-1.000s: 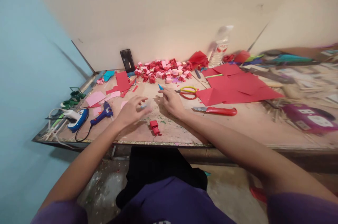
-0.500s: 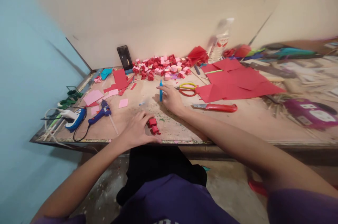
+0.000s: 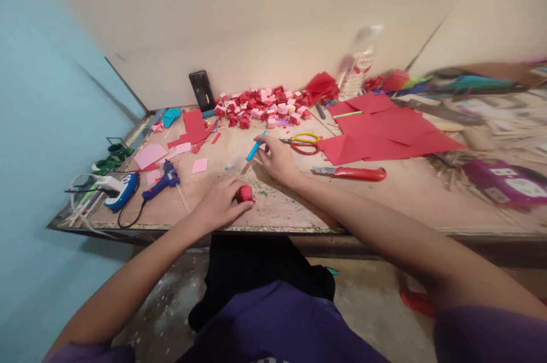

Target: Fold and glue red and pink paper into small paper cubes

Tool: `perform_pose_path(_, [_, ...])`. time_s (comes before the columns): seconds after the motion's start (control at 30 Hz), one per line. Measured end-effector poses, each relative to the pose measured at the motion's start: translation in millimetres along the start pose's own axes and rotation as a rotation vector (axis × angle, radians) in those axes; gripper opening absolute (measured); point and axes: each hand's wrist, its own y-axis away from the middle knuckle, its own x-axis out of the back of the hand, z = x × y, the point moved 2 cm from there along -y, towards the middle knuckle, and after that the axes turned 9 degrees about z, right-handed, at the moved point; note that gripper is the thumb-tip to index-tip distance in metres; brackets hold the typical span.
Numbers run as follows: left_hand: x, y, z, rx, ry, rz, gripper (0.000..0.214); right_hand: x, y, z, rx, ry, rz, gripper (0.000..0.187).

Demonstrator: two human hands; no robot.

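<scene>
My left hand [image 3: 222, 203] rests on the wooden table near its front edge, fingers and thumb closed around a small red paper cube [image 3: 246, 194]. Part of the cube is hidden by the fingers. My right hand [image 3: 276, 158] is farther out and grips a slim blue pen-like stick [image 3: 255, 147] between thumb and fingers. The stick is tilted, its lower end toward the left hand, and its exact kind is unclear. A small bluish piece [image 3: 231, 167] lies on the table between the hands. Scissors with yellow and red handles [image 3: 305, 143] lie just right of my right hand.
A pile of red and pink paper cubes [image 3: 260, 106] lies at the back, beside a phone [image 3: 201, 91]. To the left are a blue glue gun [image 3: 166, 179] and a power strip [image 3: 122, 192]. On the right are a red-handled knife [image 3: 359, 173], red paper sheets [image 3: 393, 132] and a bottle [image 3: 358, 69].
My left hand has closed around the red paper; two red pieces showed beside it before, now one shows. The blue stick has gone from upright to tilted in my right hand.
</scene>
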Motion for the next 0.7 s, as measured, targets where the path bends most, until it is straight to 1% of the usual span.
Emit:
perform_pose_path(0.17, [11.0, -34.3, -13.2, 0.017, -0.04, 0.005, 0.015, 1.4, 1.4, -0.5, -0.061, 0.008, -0.004, 0.035])
perform_pose_path(0.3, [6.7, -57.7, -33.7, -0.028, -0.086, 0.107, 0.016, 2.3, 1.8, -1.8, -0.088, 0.028, 0.002, 0.03])
perform_pose_path(0.37, [1.7, -62.0, -44.1, -0.051, -0.105, 0.138, 0.018, 3.6, 1.9, -4.4, -0.088, 0.033, -0.008, 0.029])
perform_pose_path(0.47, [-4.4, -61.7, -55.5, -0.101, -0.135, 0.173, 0.022, 6.4, 1.9, -9.6, -0.062, 0.014, -0.026, 0.027])
perform_pose_path(0.6, [-9.6, -60.8, -63.2, -0.157, -0.163, 0.19, 0.022, 9.5, 1.5, -13.8, -0.02, -0.107, -0.006, 0.029])
perform_pose_path(0.7, [-13.3, -61.9, -66.1, -0.17, -0.184, 0.192, 0.021, 10.2, 2.0, -13.5, -0.068, -0.21, 0.038, 0.027])
